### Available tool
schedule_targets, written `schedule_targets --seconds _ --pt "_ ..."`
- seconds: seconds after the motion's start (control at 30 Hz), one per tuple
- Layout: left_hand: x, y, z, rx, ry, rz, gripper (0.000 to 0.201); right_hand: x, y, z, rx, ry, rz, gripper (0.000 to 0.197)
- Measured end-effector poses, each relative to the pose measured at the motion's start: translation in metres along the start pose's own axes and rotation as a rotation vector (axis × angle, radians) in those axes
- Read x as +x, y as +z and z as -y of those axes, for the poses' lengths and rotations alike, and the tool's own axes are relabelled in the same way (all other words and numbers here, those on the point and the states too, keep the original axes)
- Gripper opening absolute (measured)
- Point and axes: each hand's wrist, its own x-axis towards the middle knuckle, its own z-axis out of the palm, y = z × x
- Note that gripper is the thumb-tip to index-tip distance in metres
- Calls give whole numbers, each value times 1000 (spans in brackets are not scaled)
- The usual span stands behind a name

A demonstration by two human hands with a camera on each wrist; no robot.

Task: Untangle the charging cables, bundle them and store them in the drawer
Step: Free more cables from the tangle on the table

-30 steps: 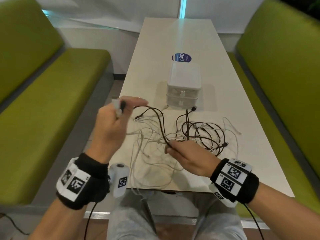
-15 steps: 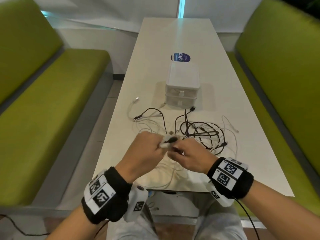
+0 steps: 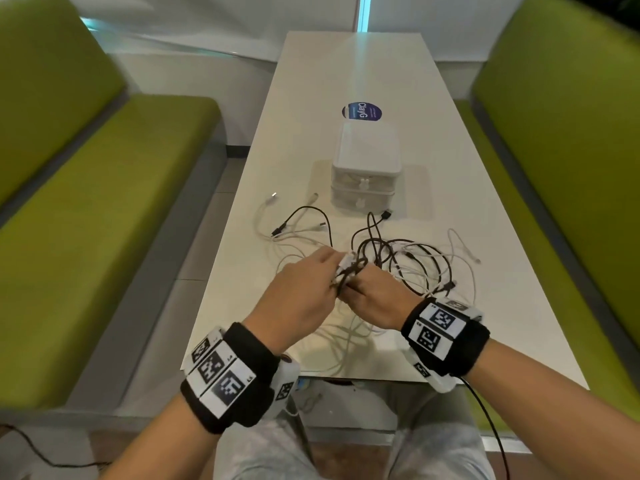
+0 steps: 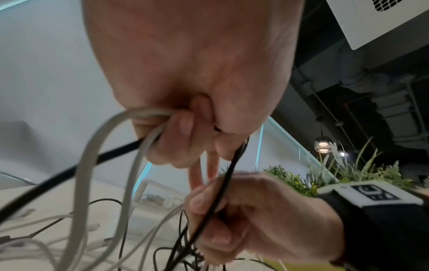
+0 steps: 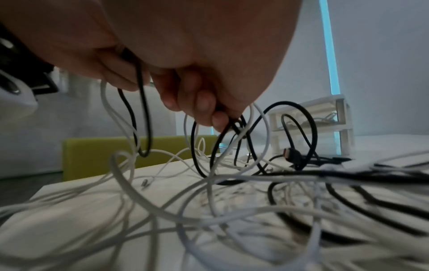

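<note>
Cables [image 3: 398,268] tangled on the near half of the counter [image 3: 363,74], some white loops hanging over its near edge; far half bare apart from a sticker [image 3: 362,111]. Left hand [image 3: 304,292], raised at the left edge a second ago, now meets right hand [image 3: 377,299] mid-tangle; both pinch black and white strands. Drawer unit [image 3: 365,168] stands just beyond the tangle, drawers closed, cables inside.

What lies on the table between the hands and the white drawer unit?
In the head view, loose loops of the tangle: black cables and white cables lie between the hands (left hand, right hand) and the drawer unit, with bare tabletop just before it.
</note>
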Motion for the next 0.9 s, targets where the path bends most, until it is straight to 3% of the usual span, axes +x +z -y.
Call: schedule_targets --seconds 0.13,0.23,0.33,0.4,0.53,0.57,0.63,0.7,0.73,0.8,0.9 --pt "-1 3 -9 -28 128 47 49 -6 -8 5 69 81 83 25" --pt "-2 7 -8 -202 143 -145 41 -7 -5 12 140 -3 1 21" --pt "-8 1 -12 -519 107 -366 19 -7 -2 5 87 20 -42 30" --pt "-14 -9 -21 -562 163 -471 22 -7 -3 5 55 -24 -107 36" --pt "-27 -27 -44 -830 270 -566 20 7 -14 15 -48 -72 -91 51" --pt "-31 -32 -50 -889 319 -589 21 12 -16 13 -85 -46 -77 49" --pt "-40 -46 -64 -939 484 -596 24 20 -18 -5 -147 68 -38 27" --pt "-45 -53 -72 -924 582 -535 27 15 -28 -4 -137 157 -25 25" --pt "-43 -55 -73 -896 558 -475 29 11 -33 3 -43 198 -25 25" --pt "-32 -48 -66 -739 399 -364 16 4 -40 13 57 240 33 21" --pt "-11 -24 -41 -276 180 -343 22 8 -36 18 14 162 -22 24"
